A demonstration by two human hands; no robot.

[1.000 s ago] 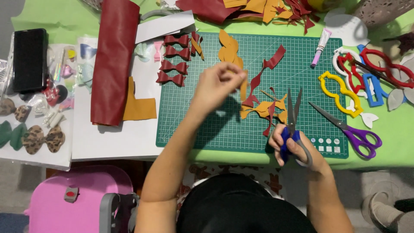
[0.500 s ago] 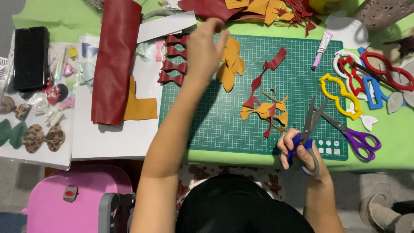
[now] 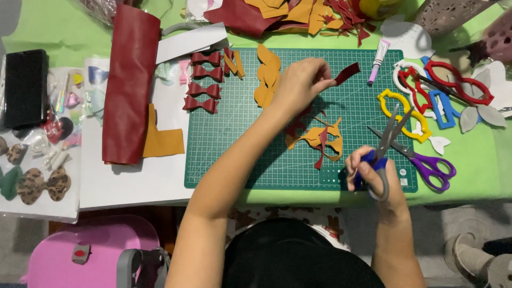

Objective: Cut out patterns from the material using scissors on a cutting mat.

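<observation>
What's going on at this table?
A person sits at a green cutting mat doing leather craft. The left hand pinches a dark red strip above the mat. The right hand holds blue-handled scissors, blades open and pointing up. Mustard and red scraps lie on the mat between the hands, and four finished red bows sit at its upper left. Purple scissors and coloured templates lie to the right, a red leather roll to the left.

both arms bare to the shoulder, no sleeves, no rings or watch on left hand [image 3: 300, 82] or right hand [image 3: 373, 173]; black top.
</observation>
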